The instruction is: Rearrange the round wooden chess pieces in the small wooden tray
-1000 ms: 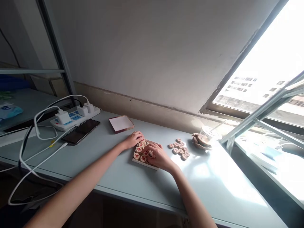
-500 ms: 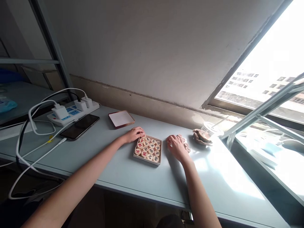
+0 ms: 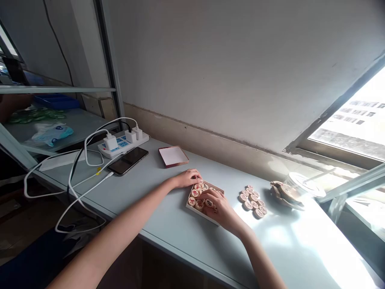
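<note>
An open square box (image 3: 202, 217) holds round wooden Chinese chess pieces (image 3: 199, 204) marked in red and black characters. My left hand (image 3: 187, 178) lies at the box's far left corner, its fingers bent over the rim and steadying it. Over the right half of the box is my right hand (image 3: 221, 206), thumb and fingers curled around a piece among the others. It hides several pieces beneath it. Right of the box, a loose cluster of red-marked pieces (image 3: 254, 205) lies flat on the desk.
The box lid (image 3: 173, 157) lies upturned behind the box. On the left are a phone (image 3: 128, 161), a power strip (image 3: 116, 153) with plugged-in chargers and looping white cables (image 3: 78, 194). A plastic cup (image 3: 296, 185) in crumpled brown wrapping (image 3: 284, 196) stands at the right.
My right hand has moved left from the loose pieces onto the box, uncovering the cluster. My left hand stays at the box corner. The camera view has turned left.
</note>
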`<state>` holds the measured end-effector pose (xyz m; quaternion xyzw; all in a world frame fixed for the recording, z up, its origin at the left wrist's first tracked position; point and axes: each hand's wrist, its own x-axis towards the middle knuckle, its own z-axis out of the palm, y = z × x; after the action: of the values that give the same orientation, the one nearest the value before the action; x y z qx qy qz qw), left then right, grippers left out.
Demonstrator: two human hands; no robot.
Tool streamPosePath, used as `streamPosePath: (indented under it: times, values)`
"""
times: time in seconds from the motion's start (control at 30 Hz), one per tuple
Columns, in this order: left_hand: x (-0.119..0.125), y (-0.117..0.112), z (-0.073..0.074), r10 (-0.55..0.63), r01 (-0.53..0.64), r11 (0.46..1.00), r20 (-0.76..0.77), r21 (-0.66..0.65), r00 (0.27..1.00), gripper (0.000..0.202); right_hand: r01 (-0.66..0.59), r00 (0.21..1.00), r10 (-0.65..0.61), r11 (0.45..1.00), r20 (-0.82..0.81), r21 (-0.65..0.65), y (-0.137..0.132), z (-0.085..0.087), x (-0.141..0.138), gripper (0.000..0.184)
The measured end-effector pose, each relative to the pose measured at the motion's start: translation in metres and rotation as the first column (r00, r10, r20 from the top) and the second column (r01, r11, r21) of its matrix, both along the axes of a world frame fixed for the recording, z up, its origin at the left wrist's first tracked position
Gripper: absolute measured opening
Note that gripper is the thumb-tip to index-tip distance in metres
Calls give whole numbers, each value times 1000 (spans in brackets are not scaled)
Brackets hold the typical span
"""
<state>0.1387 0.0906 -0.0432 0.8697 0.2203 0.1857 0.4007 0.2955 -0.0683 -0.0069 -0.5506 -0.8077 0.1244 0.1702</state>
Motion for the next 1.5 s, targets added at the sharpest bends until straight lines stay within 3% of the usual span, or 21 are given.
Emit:
streamPosePath:
  times: [0.2, 0.4, 0.5, 0.6, 0.73, 0.93, 1.0, 1.1, 1.2, 1.27, 1.33, 1.4, 1.5]
  values:
    - [2, 3, -4, -15, 15, 1000, 6, 8, 1000, 32, -38, 999, 37, 999, 25, 21, 2, -4, 4, 25]
    - [3, 4, -6, -15, 15, 1000, 16, -10, 1000, 30, 62, 998, -61, 997, -24, 55, 3, -1, 7, 22]
    - [2, 5, -3, -19, 20, 999, 15, -39, 1000, 30, 233, 972, -235, 962, 0, 144, 3, 1, 30, 25]
    - [1, 7, -1, -60, 60, 997, 13, -57, 998, 29, 446, 872, -480, 860, 94, 249, 1, -4, 63, 30]
    - [-1, 7, 0, -76, 76, 995, 4, -57, 997, 30, 540, 761, -599, 797, 247, 269, -1, -19, 89, 35]
    - [-2, 2, 4, -41, 35, 992, -50, -118, 998, 30, 396, 838, -434, 900, 331, 179, 4, -30, 88, 42]
    - [-2, 2, 4, -37, 28, 989, -54, -148, 998, 30, 449, 810, -486, 874, 327, 186, 5, -31, 89, 48]
    - [-1, 5, 2, -41, 32, 983, -46, -179, 998, 29, 527, 799, -565, 823, 204, 214, 8, -30, 82, 41]
    - [-1, 8, 1, -55, 50, 985, -27, -165, 998, 27, 376, 901, -415, 894, 130, 243, 19, -22, 54, 40]
    - [-1, 10, 0, -52, 50, 988, -6, -149, 999, 27, 203, 950, -252, 948, 187, 245, 29, -15, 28, 46]
    - [-2, 11, -1, -42, 44, 989, 16, -142, 999, 27, 69, 953, -138, 966, 271, 250, 38, -10, 7, 49]
    - [-3, 12, -2, -36, 39, 990, 25, -132, 999, 27, 8, 939, -101, 962, 329, 273, 45, -8, -6, 46]
    - [-3, 12, -1, -26, 28, 995, 20, -96, 999, 27, 39, 943, -141, 946, 302, 322, 49, -10, -9, 34]
